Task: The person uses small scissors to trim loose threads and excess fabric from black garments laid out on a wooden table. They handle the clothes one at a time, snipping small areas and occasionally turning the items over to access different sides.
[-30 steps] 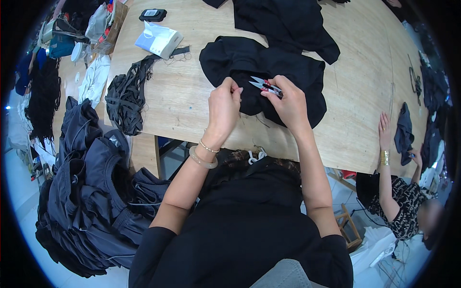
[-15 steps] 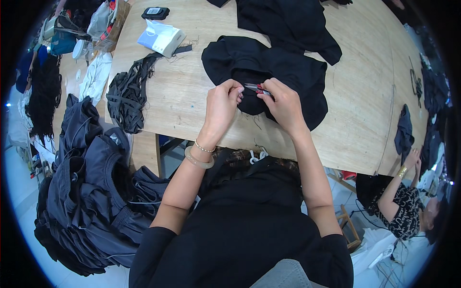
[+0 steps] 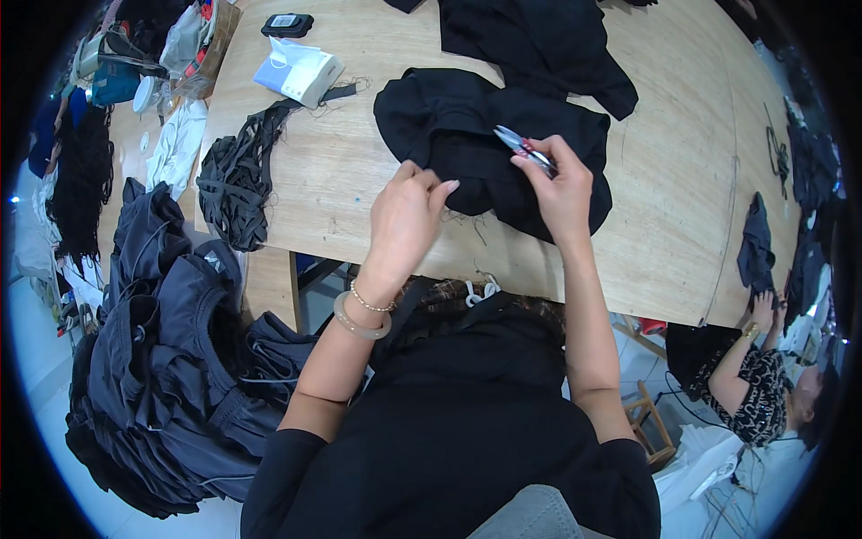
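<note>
Head view, looking down on a wooden table (image 3: 682,207): a crumpled black garment (image 3: 467,135) lies on it at upper centre of the frame. The right hand (image 3: 561,189) is clenched around a small pair of thread snips (image 3: 523,149), whose metal blades stick out toward the upper left over the cloth. The left hand (image 3: 404,220) sits just left of it at the garment's near edge, fingers curled with the tips pinched together; whether they grip a thread or a fold of cloth is too small to tell. A pale bangle (image 3: 359,322) and a thin bead bracelet circle the left wrist.

Another black garment (image 3: 539,40) lies spread at the top of the frame. A tangle of dark straps (image 3: 235,184) lies at the table's left edge, with a white and blue packet (image 3: 298,72) and a dark phone (image 3: 287,24) above it. A heap of dark clothes (image 3: 162,359) fills the lower left. At the lower right a co-worker's hand (image 3: 763,310) reaches up toward a dark cloth (image 3: 756,247) at the table edge.
</note>
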